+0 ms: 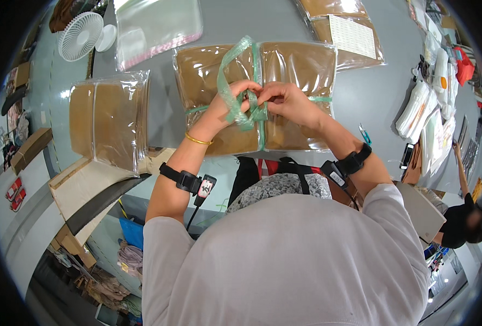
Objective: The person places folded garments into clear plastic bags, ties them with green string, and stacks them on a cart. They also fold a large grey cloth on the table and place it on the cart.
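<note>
- The left hand (227, 100) pinches the green strap (246, 111) where it crosses on top of the bundle (254, 95); its fingers are closed tight on the strap, with a loop of strap rising from them toward the far edge of the bundle.
- The right hand (287, 100) meets the left over the same crossing, fingertips curled in and gripping the strap just beside the left hand's fingers.
- The bundle is two brown packs in clear plastic laid side by side, lying on the grey table (371, 92) near its near edge, straight ahead of the person. The strap runs across it both lengthwise and crosswise.
- A gold bangle (198, 140) sits on the left wrist; a black band (189, 182) with a small device wraps the left forearm, and another black band (349, 163) wraps the right forearm.
- At the table's left edge stands a second pack (110, 122) of brown goods in clear plastic, well apart from the bundle.
- An empty clear bag (156, 27) lies toward the far left corner, with a white fan (80, 35) just beyond it.
- Another brown pack (344, 32) lies at the far edge, right of the bundle.
- A small teal tool (364, 134) lies on the table near the right forearm.
- White packets (417, 111) are stacked along the right edge.
- Another person (461, 217) in black is at the lower right.
</note>
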Action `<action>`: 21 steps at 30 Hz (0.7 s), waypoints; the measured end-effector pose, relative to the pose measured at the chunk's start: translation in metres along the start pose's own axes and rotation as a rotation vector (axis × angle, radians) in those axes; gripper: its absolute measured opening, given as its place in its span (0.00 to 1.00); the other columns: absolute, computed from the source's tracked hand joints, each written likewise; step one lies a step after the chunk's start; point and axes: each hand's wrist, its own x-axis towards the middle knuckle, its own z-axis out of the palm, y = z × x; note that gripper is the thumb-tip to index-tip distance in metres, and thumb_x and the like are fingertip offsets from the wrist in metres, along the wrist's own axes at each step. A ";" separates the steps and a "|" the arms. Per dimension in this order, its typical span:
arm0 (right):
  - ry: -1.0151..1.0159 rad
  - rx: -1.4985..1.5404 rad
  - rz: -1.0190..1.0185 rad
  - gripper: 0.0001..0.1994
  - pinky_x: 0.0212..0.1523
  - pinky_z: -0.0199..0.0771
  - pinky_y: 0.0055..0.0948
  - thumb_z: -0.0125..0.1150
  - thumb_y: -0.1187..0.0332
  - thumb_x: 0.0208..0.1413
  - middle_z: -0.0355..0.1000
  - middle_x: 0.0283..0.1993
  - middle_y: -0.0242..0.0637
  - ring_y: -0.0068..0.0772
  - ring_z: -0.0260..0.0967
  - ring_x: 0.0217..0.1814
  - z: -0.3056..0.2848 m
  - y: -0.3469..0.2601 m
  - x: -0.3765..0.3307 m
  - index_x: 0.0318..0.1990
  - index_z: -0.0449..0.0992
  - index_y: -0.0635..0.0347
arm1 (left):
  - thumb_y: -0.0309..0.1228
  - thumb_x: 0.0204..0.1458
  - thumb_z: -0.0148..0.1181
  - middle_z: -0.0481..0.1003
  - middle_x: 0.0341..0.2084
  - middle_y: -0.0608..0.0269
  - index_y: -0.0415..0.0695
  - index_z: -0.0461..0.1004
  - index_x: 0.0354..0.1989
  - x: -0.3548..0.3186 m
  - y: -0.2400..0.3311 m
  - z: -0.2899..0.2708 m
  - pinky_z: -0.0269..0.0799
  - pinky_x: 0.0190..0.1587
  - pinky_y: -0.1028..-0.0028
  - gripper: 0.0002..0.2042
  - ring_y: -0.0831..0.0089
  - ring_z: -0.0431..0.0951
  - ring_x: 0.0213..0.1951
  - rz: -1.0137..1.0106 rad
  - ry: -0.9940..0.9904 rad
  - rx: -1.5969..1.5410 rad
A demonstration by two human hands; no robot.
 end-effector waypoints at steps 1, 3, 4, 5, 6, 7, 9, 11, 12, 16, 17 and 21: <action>0.057 -0.058 -0.030 0.06 0.40 0.75 0.28 0.62 0.79 0.52 0.75 0.39 0.35 0.27 0.74 0.39 0.004 -0.001 -0.001 0.38 0.81 0.64 | 0.19 0.51 0.52 0.77 0.38 0.62 0.39 0.75 0.49 0.000 -0.001 0.000 0.73 0.47 0.73 0.16 0.72 0.76 0.40 -0.072 0.000 0.020; 0.149 -0.256 -0.139 0.06 0.38 0.75 0.29 0.61 0.80 0.50 0.73 0.38 0.36 0.30 0.74 0.37 0.011 0.000 -0.003 0.37 0.79 0.64 | 0.18 0.50 0.52 0.78 0.39 0.61 0.39 0.75 0.49 -0.003 0.001 0.002 0.73 0.47 0.72 0.17 0.72 0.77 0.42 -0.013 0.044 -0.060; 0.183 -0.396 -0.217 0.06 0.36 0.74 0.28 0.60 0.81 0.50 0.72 0.38 0.36 0.31 0.73 0.35 0.014 0.002 -0.003 0.37 0.77 0.65 | 0.18 0.50 0.53 0.79 0.40 0.61 0.39 0.75 0.49 -0.003 0.001 0.003 0.73 0.48 0.71 0.17 0.72 0.78 0.42 0.023 0.063 -0.102; 0.216 -0.536 -0.273 0.07 0.35 0.74 0.28 0.60 0.82 0.49 0.70 0.37 0.36 0.32 0.72 0.33 0.017 0.004 -0.002 0.37 0.76 0.65 | 0.17 0.51 0.53 0.80 0.40 0.59 0.38 0.75 0.50 -0.003 0.002 0.004 0.74 0.47 0.70 0.17 0.72 0.79 0.42 0.088 0.088 -0.117; 0.284 -0.590 -0.333 0.07 0.33 0.74 0.31 0.60 0.82 0.49 0.70 0.36 0.37 0.36 0.72 0.32 0.020 0.007 0.000 0.36 0.75 0.64 | 0.17 0.51 0.53 0.80 0.40 0.59 0.38 0.75 0.50 -0.002 0.002 0.004 0.74 0.48 0.71 0.17 0.72 0.79 0.42 0.041 0.092 -0.053; 0.350 -0.646 -0.372 0.08 0.32 0.74 0.33 0.60 0.82 0.48 0.69 0.36 0.39 0.40 0.72 0.32 0.022 0.010 0.002 0.35 0.73 0.63 | 0.17 0.52 0.53 0.80 0.39 0.59 0.38 0.75 0.50 -0.001 0.002 0.005 0.74 0.48 0.71 0.16 0.72 0.79 0.42 0.014 0.109 0.001; 0.467 -0.746 -0.430 0.09 0.30 0.74 0.37 0.61 0.81 0.47 0.68 0.35 0.40 0.45 0.72 0.31 0.027 0.017 0.006 0.36 0.72 0.61 | 0.18 0.55 0.53 0.80 0.37 0.58 0.37 0.75 0.50 0.002 0.001 0.006 0.76 0.45 0.73 0.14 0.72 0.80 0.38 0.050 0.130 0.061; 0.565 -0.835 -0.445 0.11 0.30 0.74 0.41 0.62 0.78 0.47 0.67 0.35 0.39 0.47 0.72 0.32 0.030 0.024 0.010 0.39 0.72 0.58 | 0.18 0.57 0.53 0.78 0.38 0.62 0.37 0.74 0.51 0.006 0.000 0.005 0.76 0.42 0.75 0.13 0.75 0.78 0.39 -0.086 0.106 -0.061; 0.582 -0.830 -0.467 0.11 0.30 0.74 0.40 0.61 0.79 0.47 0.67 0.35 0.38 0.47 0.72 0.32 0.031 0.027 0.011 0.38 0.72 0.58 | 0.18 0.59 0.52 0.76 0.39 0.64 0.36 0.74 0.51 0.008 0.000 0.003 0.76 0.41 0.76 0.13 0.77 0.78 0.39 -0.172 0.082 -0.129; 0.611 -0.760 -0.521 0.10 0.30 0.75 0.39 0.60 0.82 0.45 0.68 0.34 0.38 0.46 0.72 0.32 0.030 0.033 0.012 0.35 0.72 0.59 | 0.18 0.58 0.51 0.74 0.36 0.64 0.35 0.74 0.47 0.018 0.007 -0.009 0.77 0.31 0.76 0.11 0.77 0.77 0.34 -0.182 -0.105 0.066; 0.621 -0.725 -0.569 0.10 0.31 0.75 0.38 0.60 0.83 0.44 0.68 0.34 0.37 0.45 0.72 0.33 0.027 0.033 0.012 0.34 0.73 0.60 | 0.17 0.57 0.51 0.73 0.35 0.63 0.35 0.74 0.46 0.020 0.010 -0.012 0.76 0.30 0.75 0.11 0.76 0.77 0.33 -0.185 -0.147 0.153; 0.465 -0.696 -0.544 0.10 0.33 0.75 0.37 0.58 0.85 0.39 0.69 0.33 0.37 0.44 0.72 0.33 0.017 0.027 0.001 0.31 0.74 0.61 | 0.17 0.48 0.54 0.71 0.31 0.60 0.38 0.73 0.37 0.020 0.019 -0.025 0.76 0.32 0.70 0.09 0.64 0.76 0.35 0.233 -0.125 0.738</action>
